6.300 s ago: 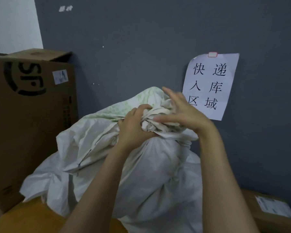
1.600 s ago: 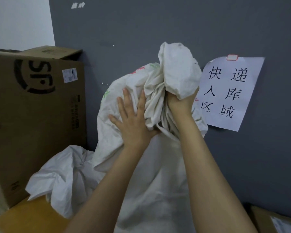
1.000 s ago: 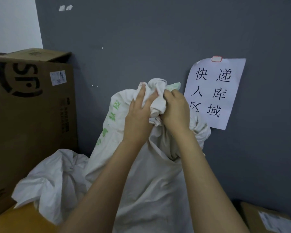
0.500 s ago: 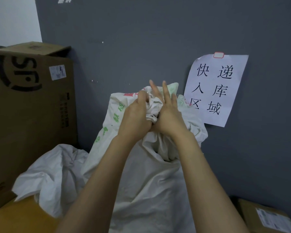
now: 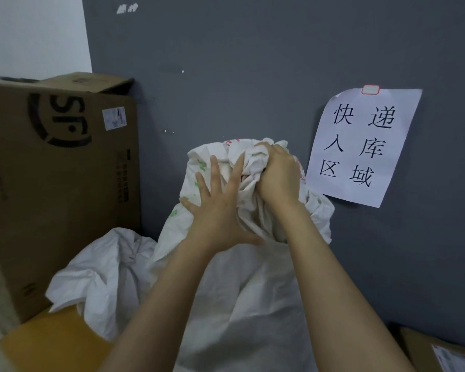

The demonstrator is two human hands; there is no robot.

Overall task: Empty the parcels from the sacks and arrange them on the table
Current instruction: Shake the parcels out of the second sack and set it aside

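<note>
Reaches forward and up with both bare forearms from the bottom edge, past a yellow-brown corner of table (image 5: pixel 46 345) at lower left. Works at a tall white sack (image 5: pixel 253 304) standing upright straight ahead, base out of view, green and red print near its top. Presses the left hand (image 5: pixel 220 210) against the upper front of that sack, fingers straight and spread, palm flat on the cloth, just below the gathered neck. Clenches the right hand (image 5: pixel 278 178) round the twisted, bunched neck itself, fingers curled over the wad of cloth, so that the neck sits inside the fist, just above and to the right of the left fingertips. Has a second white sack (image 5: pixel 100 277) slumped and crumpled on the table just to the left, touching the tall one. Has, further left, a large brown cardboard box (image 5: pixel 59 197) with a black logo and a small white label, and at lower right the corner of a smaller labelled box (image 5: pixel 440 353). Faces a dark grey wall (image 5: pixel 253 63) behind everything, with a white paper sign (image 5: pixel 360 146) of black Chinese characters fixed just right of the right hand, behind the sack's shoulder.
</note>
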